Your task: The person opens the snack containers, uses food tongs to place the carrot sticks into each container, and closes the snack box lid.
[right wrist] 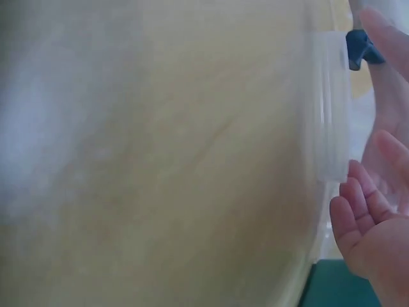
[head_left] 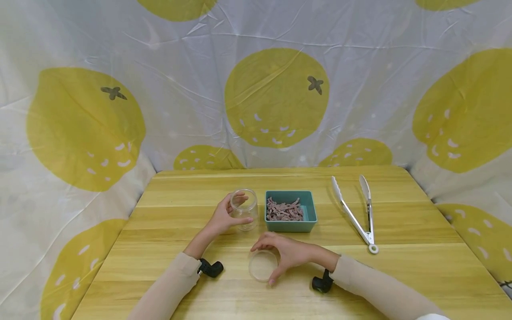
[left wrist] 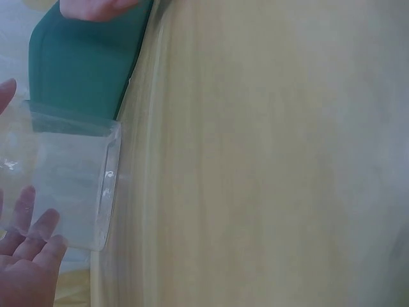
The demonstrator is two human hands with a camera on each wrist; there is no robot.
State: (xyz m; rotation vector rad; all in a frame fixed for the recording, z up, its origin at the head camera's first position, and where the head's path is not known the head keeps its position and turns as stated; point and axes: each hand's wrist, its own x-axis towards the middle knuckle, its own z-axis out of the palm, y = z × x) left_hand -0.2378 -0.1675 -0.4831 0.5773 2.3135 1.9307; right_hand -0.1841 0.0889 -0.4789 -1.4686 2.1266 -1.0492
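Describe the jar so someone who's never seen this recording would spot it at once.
On the wooden table, find the teal box holding brownish strips. Just to its left in the head view stands the clear jar. Unlike the low, round lid in front, it is taller and open-mouthed.

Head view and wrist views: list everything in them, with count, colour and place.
Table: 1, yellowish wood, under the items
Box: 1, teal, on the table
Strips: too many to count, dull pink, in the box
Jar: 1, clear, upright, left of the box
Lid: 1, translucent, on the near side of the jar
Tongs: 1 pair, silver and white, spread open right of the box
Cloth: pieces unclear, whitish with yellow fruit, around the table
Sleeves: 2, beige, lower edge
Wrist devices: 2, black, by the cuffs
Left hand: 1, holding the jar
Right hand: 1, around the lid, contact unclear
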